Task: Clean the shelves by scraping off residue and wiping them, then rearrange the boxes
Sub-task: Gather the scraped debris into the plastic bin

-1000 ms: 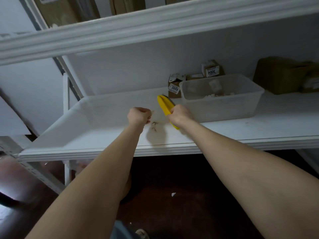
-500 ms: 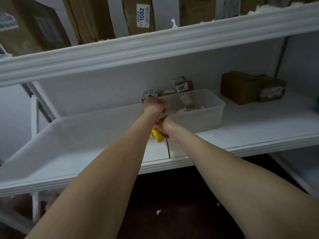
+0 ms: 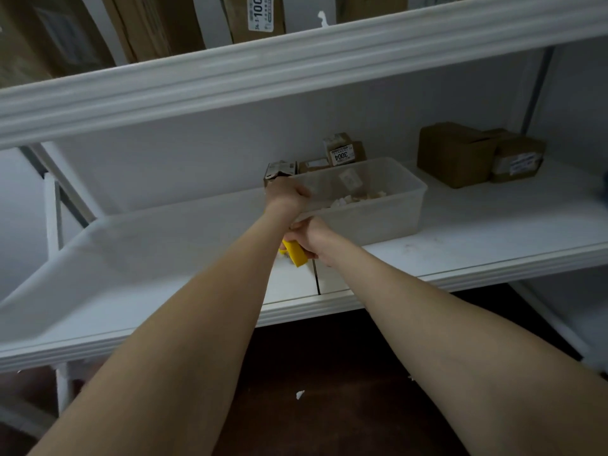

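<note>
Counts: 2 shelves (image 3: 493, 232), 1 clear bin (image 3: 371, 218), 1 yellow scraper (image 3: 296, 255), 5 cardboard boxes (image 3: 455, 154) beside the bin. Top-shelf boxes (image 3: 158, 24) cropped, can't count.

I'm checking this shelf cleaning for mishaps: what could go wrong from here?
The left hand sits at the near-left corner of the clear bin; a bump might push it into the small labelled boxes behind. The right hand holds the yellow scraper just below the left wrist, so a slip could nick skin.
</note>
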{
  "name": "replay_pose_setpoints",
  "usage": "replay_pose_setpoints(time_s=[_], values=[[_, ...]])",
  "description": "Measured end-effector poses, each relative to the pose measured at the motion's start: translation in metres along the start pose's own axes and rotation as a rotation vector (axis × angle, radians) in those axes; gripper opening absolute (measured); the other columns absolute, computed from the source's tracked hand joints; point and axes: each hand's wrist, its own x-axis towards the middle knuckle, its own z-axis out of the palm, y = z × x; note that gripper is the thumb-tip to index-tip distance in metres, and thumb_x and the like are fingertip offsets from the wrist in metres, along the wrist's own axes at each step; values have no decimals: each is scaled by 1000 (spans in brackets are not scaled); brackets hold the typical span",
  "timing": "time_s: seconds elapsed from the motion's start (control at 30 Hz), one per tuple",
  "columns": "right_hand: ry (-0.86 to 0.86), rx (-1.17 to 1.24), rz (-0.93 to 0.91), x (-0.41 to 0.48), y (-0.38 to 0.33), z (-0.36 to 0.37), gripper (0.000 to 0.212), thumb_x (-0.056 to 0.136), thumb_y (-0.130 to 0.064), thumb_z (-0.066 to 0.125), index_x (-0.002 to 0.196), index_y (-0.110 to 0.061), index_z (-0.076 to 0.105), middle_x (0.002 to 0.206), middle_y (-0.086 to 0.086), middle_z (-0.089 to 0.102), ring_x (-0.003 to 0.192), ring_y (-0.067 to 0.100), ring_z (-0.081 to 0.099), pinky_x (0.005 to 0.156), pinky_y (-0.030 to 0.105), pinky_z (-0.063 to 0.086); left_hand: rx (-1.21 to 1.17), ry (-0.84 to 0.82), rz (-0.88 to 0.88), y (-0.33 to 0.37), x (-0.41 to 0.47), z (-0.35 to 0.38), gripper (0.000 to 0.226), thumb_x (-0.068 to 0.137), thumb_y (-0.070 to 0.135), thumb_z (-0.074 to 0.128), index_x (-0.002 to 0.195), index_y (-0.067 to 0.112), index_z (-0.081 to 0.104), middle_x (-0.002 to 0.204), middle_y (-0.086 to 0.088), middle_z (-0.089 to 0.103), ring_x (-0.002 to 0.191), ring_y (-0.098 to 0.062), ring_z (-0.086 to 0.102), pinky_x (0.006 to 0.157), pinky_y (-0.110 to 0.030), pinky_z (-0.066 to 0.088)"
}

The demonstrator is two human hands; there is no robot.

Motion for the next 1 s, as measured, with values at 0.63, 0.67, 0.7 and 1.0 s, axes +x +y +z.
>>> replay_pose_setpoints(time_s=[0.63, 0.67, 0.7, 1.0], values=[[249, -561, -83, 7, 3, 53, 22, 88, -16, 55, 101, -11, 72, 107, 12, 69, 102, 28, 63, 78, 28, 46, -665, -262, -489, -91, -49, -13, 36, 95, 27, 56, 66, 9, 43, 58, -7, 39, 47, -15, 28, 34, -10, 21], [222, -569, -105, 6, 3, 53, 22, 88, -13, 54, 100, -10, 72, 108, 13, 68, 102, 28, 63, 78, 27, 45, -674, -228, -488, -94, -47, -9, 35, 96, 24, 55, 67, 9, 43, 57, -7, 37, 47, -14, 26, 33, -9, 20], [214, -565, -122, 5, 2, 50, 21, 88, -11, 54, 100, -10, 72, 110, 13, 68, 104, 28, 62, 79, 27, 44, -663, -193, -484, -96, -44, -5, 31, 96, 21, 54, 70, 8, 45, 56, -6, 37, 47, -15, 27, 33, -10, 22], [586, -623, -293, 5, 0, 10, 18, 93, -26, 54, 108, -20, 61, 106, 6, 67, 101, 28, 62, 75, 30, 44, -715, -102, -538, -98, -30, 14, 14, 94, 11, 48, 81, 6, 51, 69, -10, 56, 44, -17, 38, 40, -19, 30]])
